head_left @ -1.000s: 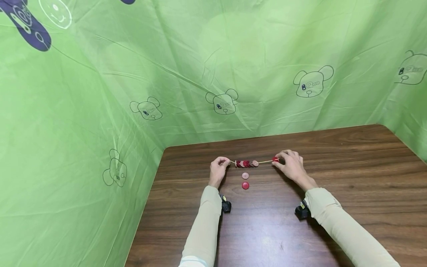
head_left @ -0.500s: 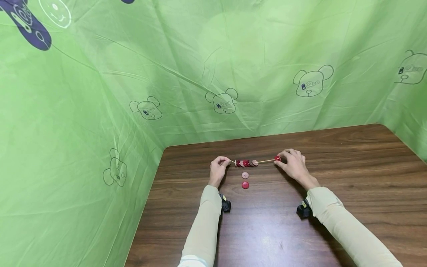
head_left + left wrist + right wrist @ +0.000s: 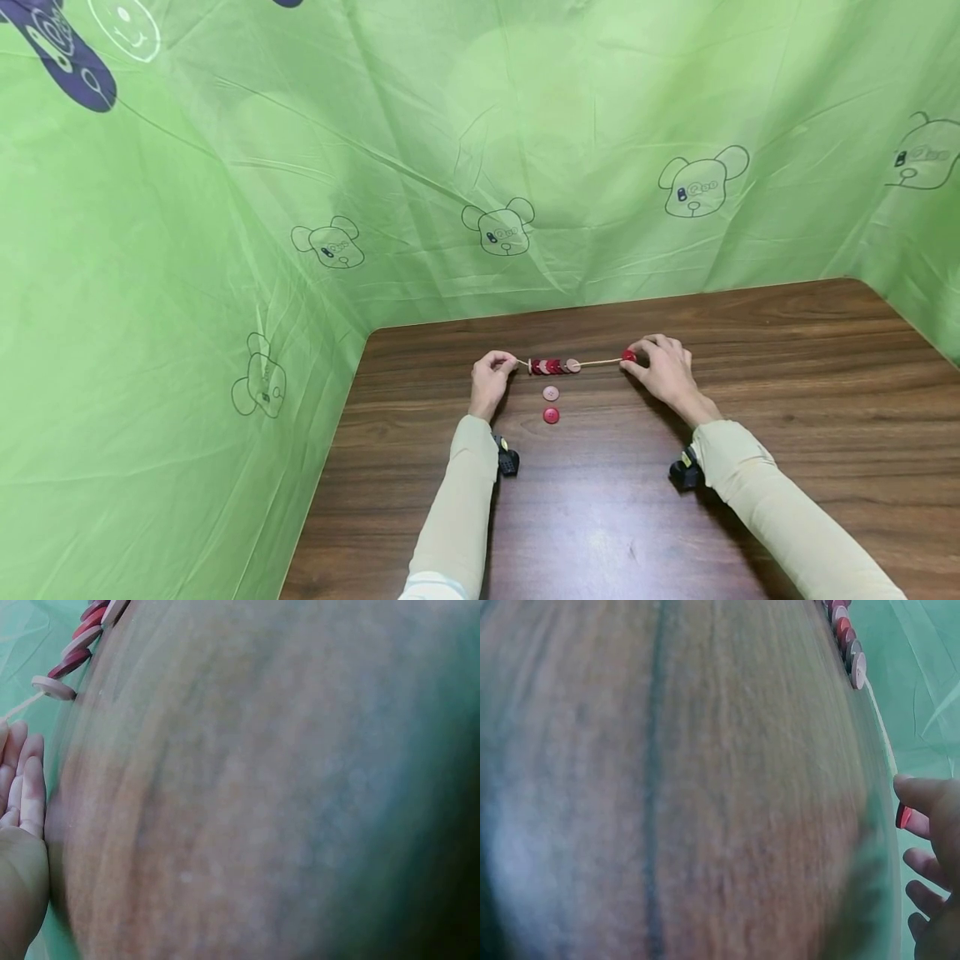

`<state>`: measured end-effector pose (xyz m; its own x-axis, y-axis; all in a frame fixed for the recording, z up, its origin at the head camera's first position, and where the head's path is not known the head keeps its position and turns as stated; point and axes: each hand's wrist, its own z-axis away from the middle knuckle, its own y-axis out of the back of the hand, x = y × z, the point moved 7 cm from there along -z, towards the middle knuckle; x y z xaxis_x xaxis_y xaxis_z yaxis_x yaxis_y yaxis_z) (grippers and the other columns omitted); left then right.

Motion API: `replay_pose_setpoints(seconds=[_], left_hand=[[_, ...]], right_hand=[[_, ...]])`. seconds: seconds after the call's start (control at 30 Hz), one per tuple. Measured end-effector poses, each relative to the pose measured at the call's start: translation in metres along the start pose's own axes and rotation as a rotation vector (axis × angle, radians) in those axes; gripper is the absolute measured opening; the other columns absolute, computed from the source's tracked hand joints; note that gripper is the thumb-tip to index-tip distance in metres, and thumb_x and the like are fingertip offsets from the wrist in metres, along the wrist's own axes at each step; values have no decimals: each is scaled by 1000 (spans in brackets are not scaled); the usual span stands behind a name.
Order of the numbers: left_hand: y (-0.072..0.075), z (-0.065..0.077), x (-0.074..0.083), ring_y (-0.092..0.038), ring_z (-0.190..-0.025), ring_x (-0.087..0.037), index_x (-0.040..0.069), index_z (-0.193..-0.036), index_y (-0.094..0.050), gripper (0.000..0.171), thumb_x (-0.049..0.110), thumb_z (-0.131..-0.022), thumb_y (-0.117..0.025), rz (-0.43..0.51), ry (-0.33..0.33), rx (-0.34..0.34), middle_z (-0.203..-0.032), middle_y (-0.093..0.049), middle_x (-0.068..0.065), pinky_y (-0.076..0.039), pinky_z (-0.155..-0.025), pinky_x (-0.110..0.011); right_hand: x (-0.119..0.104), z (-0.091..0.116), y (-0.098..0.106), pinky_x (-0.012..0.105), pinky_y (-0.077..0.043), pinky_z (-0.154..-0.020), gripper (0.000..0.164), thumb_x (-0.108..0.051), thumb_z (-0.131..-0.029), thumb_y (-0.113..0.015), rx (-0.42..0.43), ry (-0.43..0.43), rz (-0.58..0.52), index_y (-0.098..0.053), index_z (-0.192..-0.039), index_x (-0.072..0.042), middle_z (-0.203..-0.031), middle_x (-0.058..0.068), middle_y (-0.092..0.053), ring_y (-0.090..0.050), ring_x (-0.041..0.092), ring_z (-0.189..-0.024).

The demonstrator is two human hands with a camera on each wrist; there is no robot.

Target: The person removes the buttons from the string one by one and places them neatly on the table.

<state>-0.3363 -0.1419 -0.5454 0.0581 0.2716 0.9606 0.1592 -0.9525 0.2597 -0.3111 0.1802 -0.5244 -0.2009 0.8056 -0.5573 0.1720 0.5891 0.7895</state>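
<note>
A pale string (image 3: 600,362) runs across the far part of the table, bearing a row of dark red, red and pink buttons (image 3: 552,367) (image 3: 69,663). At its left end, the fingertips of my left hand (image 3: 489,387) (image 3: 21,817) pinch the string. To the right of the row, my right hand (image 3: 667,371) (image 3: 937,832) holds a red button (image 3: 628,356) (image 3: 904,816) between thumb and fingers, at the string's right end. A bare stretch of string separates this button from the row. The right hand's other fingers are spread apart in the right wrist view.
Below the row lie a loose pink button (image 3: 551,393) and a loose red button (image 3: 551,415) on the brown wooden table (image 3: 585,500). Green cloth (image 3: 420,167) with printed bear heads hangs behind and to the left. Black wrist cameras sit on both wrists.
My right hand has drifted a little to the right with the red button, and the bare string beside the row looks longer. The left hand and the strung row have stayed in place.
</note>
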Motion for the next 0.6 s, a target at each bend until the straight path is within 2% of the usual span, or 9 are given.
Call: replay_pose_setpoints(seconds=[0.33, 0.6], left_hand=[[0, -1, -2, -68, -82, -23, 7, -87, -70, 8, 15, -88, -69, 3, -4, -9, -85, -73, -12, -48, -71, -22], [0, -2, -3, -68, -83, -21, 8, -87, -70, 8, 15, -88, -68, -7, 8, -8, -86, -73, -11, -47, -71, -21]], right_hand=[[1, 0, 6, 59, -24, -93, 35, -31, -86, -70, 18, -17, -4, -63, -110, -5, -129, 24, -49, -36, 46, -119], [-14, -1, 6, 57, -26, -91, 33, -28, -85, -71, 36, 27, -21, -64, -108, -6, -126, 21, -52, -38, 44, -119]])
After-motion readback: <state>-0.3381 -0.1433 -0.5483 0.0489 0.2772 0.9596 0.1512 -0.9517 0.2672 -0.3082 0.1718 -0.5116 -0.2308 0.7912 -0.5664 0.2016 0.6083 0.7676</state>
